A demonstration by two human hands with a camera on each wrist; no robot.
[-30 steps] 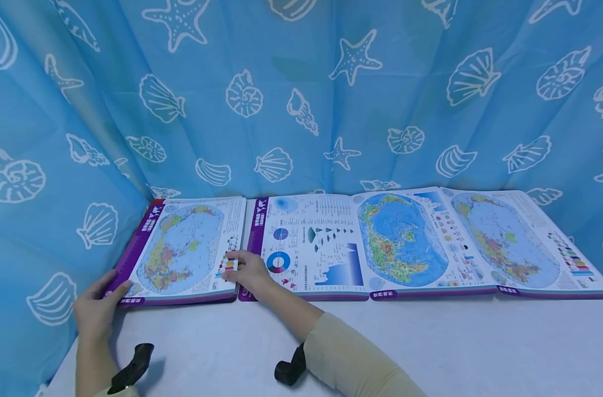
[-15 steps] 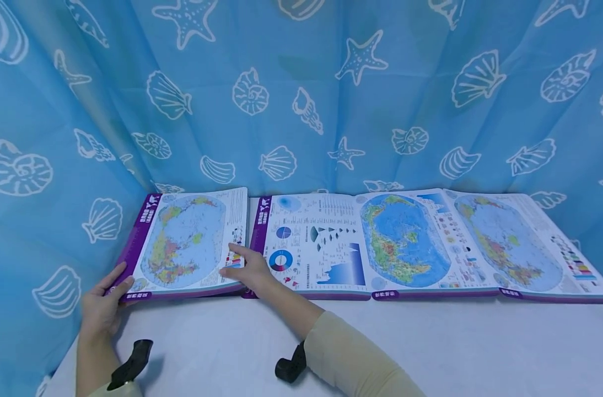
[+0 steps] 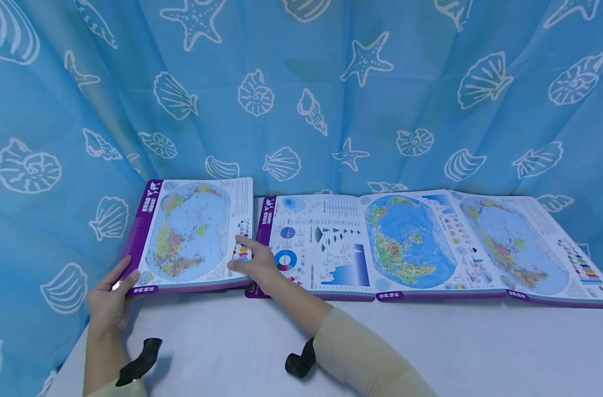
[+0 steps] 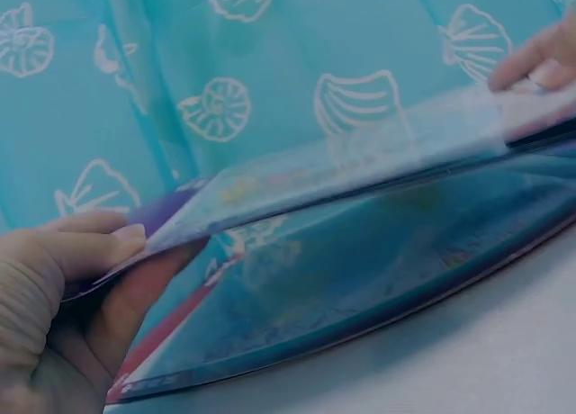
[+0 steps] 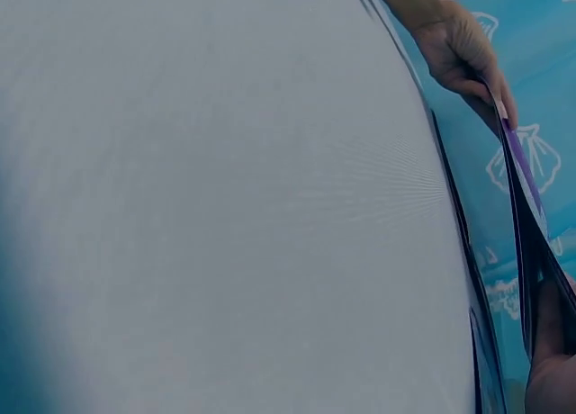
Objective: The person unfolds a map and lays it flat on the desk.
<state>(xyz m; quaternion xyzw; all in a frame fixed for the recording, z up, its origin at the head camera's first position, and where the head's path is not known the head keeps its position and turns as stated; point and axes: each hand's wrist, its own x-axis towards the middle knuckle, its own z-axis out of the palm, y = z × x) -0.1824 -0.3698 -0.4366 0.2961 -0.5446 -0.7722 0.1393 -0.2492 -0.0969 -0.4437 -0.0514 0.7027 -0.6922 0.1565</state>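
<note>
A world map sheet (image 3: pixel 194 231) with a purple left border is held raised and level at the left of the head view. My left hand (image 3: pixel 108 298) pinches its lower left corner, thumb on top and fingers underneath. At the sheet's right edge, my right hand (image 3: pixel 259 267) grips it with the thumb over the printed side; its other fingers are partly hidden. In the left wrist view, a gap separates the raised map from another map sheet (image 4: pixel 342 297) lying below on the table.
To the right, a chart sheet (image 3: pixel 321 248), a relief world map (image 3: pixel 413 242) and another world map (image 3: pixel 520 242) lie side by side on the white table (image 3: pixel 222 342). A blue curtain (image 3: pixel 301 66) with shell prints hangs close behind and along the left.
Both hands have lifted the map sheet off the table at the left, raising it up and slightly away. The maps on the right stay in place; the head view has shifted a little.
</note>
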